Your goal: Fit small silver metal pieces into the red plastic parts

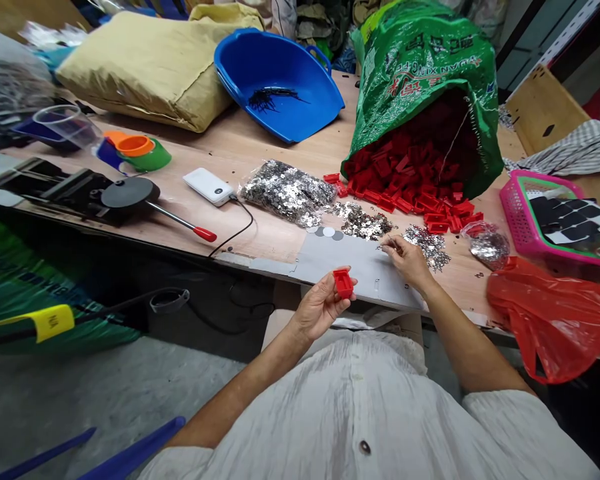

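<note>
The table (190, 148) spans the frame from the left edge to the right. In the upper right a green sack (425, 50) lies on it, its mouth spilling red plastic parts (405, 167) toward the middle. A tan sack (145, 67) fills the upper left, and a blue basin (305, 70) with thin black pieces inside sits at upper centre. At the right edge, a red plastic bag (550, 313) hangs over the table's front, just below a pink basket (513, 213). A grey sheet (367, 270) lies at centre right; above it rests a clear bag of shiny metal pieces (285, 190). The left hand (317, 310), just below the centre of the frame, holds one red block (343, 284) in its fingers — the hollow side faces up. The right hand (407, 257) is over the sheet, between two loose metal heaps (363, 223), fingertips drawn close together — perhaps on a small piece, though the view is too coarse to tell.
</note>
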Tool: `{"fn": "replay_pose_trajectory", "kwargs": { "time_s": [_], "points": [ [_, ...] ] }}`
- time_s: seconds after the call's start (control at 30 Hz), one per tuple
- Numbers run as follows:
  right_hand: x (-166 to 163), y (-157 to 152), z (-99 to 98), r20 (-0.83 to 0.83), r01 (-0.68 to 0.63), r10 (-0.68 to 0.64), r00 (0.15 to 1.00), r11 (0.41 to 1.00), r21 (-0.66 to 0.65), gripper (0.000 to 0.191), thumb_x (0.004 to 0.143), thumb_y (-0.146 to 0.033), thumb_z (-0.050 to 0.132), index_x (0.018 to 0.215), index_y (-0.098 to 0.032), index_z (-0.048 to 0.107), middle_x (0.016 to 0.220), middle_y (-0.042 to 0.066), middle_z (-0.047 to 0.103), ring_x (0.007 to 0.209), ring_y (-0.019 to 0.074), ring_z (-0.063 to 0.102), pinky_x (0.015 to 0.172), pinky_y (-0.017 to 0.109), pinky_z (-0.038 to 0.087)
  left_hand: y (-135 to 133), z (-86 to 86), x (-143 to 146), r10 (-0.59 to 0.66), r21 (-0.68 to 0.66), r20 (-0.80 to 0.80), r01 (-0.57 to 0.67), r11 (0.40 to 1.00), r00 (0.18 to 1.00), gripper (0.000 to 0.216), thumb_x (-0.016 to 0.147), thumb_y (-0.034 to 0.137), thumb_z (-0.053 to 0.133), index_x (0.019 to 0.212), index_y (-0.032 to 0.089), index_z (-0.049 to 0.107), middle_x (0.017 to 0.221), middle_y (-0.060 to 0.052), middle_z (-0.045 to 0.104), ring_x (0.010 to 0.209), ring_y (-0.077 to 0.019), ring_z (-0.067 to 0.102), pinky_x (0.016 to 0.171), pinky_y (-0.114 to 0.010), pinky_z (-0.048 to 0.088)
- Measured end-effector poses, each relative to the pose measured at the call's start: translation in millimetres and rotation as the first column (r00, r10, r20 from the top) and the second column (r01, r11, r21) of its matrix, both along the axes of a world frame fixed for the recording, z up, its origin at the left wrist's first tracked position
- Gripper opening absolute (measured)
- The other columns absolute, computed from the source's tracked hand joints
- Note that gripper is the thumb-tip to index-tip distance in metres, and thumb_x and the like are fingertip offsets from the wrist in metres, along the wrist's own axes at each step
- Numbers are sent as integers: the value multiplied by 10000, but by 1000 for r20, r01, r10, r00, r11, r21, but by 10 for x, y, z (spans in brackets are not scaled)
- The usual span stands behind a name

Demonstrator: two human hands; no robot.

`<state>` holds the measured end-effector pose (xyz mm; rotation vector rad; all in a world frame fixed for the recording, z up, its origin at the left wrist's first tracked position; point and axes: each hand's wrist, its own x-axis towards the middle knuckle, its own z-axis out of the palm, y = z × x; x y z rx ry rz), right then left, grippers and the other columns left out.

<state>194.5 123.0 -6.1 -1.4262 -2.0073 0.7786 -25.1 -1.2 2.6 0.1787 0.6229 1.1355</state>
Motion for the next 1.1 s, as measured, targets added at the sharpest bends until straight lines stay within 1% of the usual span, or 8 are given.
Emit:
{"fn": "replay_pose_trajectory", "kwargs": {
  "time_s": [0.1,0.2,0.33,0.47,0.57,0.8,0.97,1.1],
  "points": [
    [-71,-139,160,-199,-174,153,968,980,-93,193,886,-386,585,935,-205,634,818,4,652,544,98,459,538,233,354,-7,-10,7,-21,-8,-2,21,1000,1000,386,802,322,731,1136,148,643,921,-65,702,698,-129,707,586,-151,577],
    [-175,-313,341,-254,-323,292,922,942,-92,175,889,-367,603,949,-203,622,751,-12,611,531,88,420,513,226,336,-15,-47,30,-58,-11,-5,58,998,998,415,809,333,724,1170,154,623,845,-61,687,656,-118,688,552,-143,553],
    [-287,-446,470,-166,-433,437,884,899,65,68,899,-257,597,930,-202,623,772,3,640,603,100,505,578,228,396,-26,-61,81,-49,-36,-6,49,998,999,345,795,365,734,1058,169,628,779,-38,657,604,-108,663,493,-132,511],
    [-311,-453,436,-88,-513,538,838,833,207,76,909,-173,552,938,-200,617,869,41,673,738,129,594,668,247,459,-32,-20,114,-37,-77,-11,36,996,999,295,791,355,738,968,159,605,756,-29,644,569,-101,644,457,-127,483],
    [-296,-447,380,-68,-547,578,813,799,249,89,909,-155,545,957,-201,604,867,46,663,756,138,608,675,255,481,-33,7,124,-23,-103,-26,20,994,999,256,821,346,705,921,140,591,739,-38,644,563,-103,635,461,-138,488],
    [-286,-468,376,23,-616,641,767,725,307,115,931,-143,497,950,-206,591,867,57,659,801,164,612,716,291,508,-41,28,158,-71,-141,-54,63,988,996,271,840,379,674,904,138,570,680,-45,639,483,-96,592,370,-118,388],
    [-273,-505,385,44,-614,620,783,759,218,147,941,-184,476,983,-231,609,932,67,666,859,184,617,755,320,510,-51,41,163,-56,-129,-43,50,990,998,277,817,376,702,895,152,559,677,-32,635,470,-86,573,367,-122,360],
    [-278,-544,370,-9,-574,588,809,793,206,148,936,-207,482,982,-230,621,929,76,666,858,196,611,762,341,506,-65,67,169,-45,-106,-56,39,994,997,291,775,349,748,885,166,549,683,-8,617,489,-82,573,385,-122,365]
  ]
}}
